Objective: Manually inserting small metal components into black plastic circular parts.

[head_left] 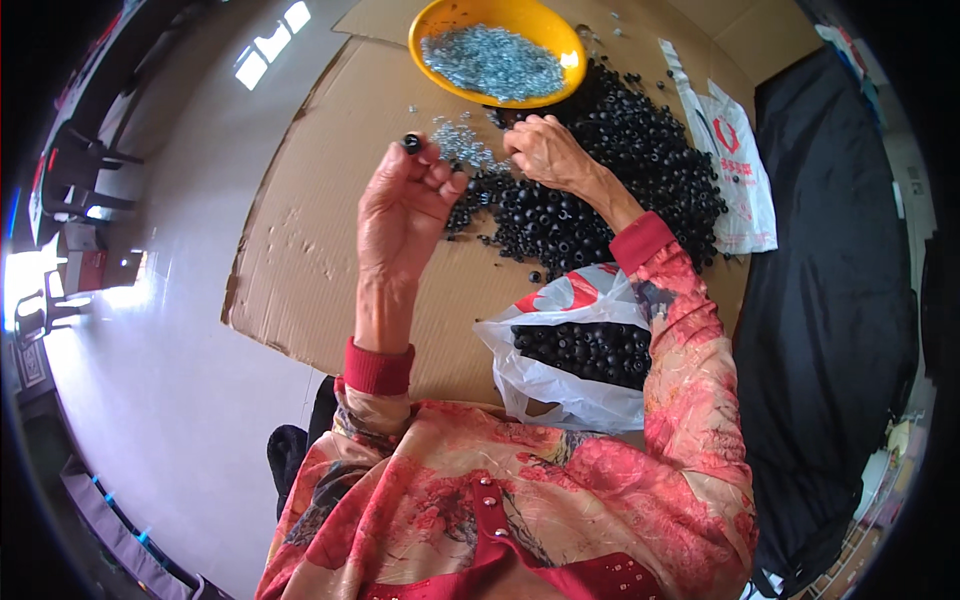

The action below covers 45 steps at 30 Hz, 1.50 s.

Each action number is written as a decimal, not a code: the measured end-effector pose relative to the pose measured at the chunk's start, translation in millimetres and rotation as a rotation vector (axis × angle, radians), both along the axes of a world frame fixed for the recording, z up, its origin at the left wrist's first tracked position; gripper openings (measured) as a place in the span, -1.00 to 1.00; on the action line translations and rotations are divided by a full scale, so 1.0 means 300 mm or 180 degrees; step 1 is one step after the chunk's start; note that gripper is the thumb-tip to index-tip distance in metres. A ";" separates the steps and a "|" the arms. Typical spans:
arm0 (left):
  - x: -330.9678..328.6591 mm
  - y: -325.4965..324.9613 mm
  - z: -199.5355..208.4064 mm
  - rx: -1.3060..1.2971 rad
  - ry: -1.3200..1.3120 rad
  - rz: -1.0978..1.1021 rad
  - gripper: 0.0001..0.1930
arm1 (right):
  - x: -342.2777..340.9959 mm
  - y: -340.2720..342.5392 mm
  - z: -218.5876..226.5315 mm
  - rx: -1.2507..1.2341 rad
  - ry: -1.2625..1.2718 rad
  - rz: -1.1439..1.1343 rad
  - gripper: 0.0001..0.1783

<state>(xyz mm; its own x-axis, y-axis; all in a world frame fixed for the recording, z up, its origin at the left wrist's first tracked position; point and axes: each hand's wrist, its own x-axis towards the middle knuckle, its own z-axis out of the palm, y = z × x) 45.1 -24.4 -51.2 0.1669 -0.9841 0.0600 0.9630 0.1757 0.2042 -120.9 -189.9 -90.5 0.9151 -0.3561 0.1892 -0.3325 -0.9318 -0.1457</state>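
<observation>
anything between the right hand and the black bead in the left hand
Only fingers of the left hand, beside the black bead; nothing else visible before the right hand; clear pieces lie on the cardboard.

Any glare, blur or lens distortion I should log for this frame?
Head view: blown-out glare at the left rim and on the pale floor; a small highlight on the yellow bowl; fisheye stretch tipping the dark chair sideways; black vignetting at the corners; the left hand and black beads fairly sharp; fingertips of the right hand hard to make out.
</observation>
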 end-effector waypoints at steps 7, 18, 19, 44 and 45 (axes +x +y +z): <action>-0.042 -0.004 0.022 0.0099 0.0101 -0.0118 -0.76 | -0.009 0.041 0.177 0.1255 -0.0539 -0.0525 -0.92; -0.129 0.043 0.136 0.0071 -0.0206 -0.0171 -0.78 | -0.005 0.205 0.423 0.4398 -0.2369 0.0107 -0.83; -0.132 0.050 0.146 0.0035 -0.0227 -0.0206 -0.78 | -0.005 0.217 0.436 0.4477 -0.2445 0.0173 -0.82; -0.138 0.107 0.212 -0.0024 0.0027 -0.0268 -0.73 | 0.024 0.352 0.581 0.3051 -0.1951 -0.0092 -0.85; -0.136 0.107 0.210 -0.0019 0.0028 -0.0256 -0.73 | 0.028 0.351 0.577 0.3021 -0.2027 -0.0077 -0.85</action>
<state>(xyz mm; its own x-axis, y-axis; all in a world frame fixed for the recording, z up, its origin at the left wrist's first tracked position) 4.2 7.8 11.9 0.0878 -0.9940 0.0649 0.9759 0.0989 0.1947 -112.6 -84.6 82.6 0.7403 -0.6193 0.2615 0.0377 -0.3502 -0.9359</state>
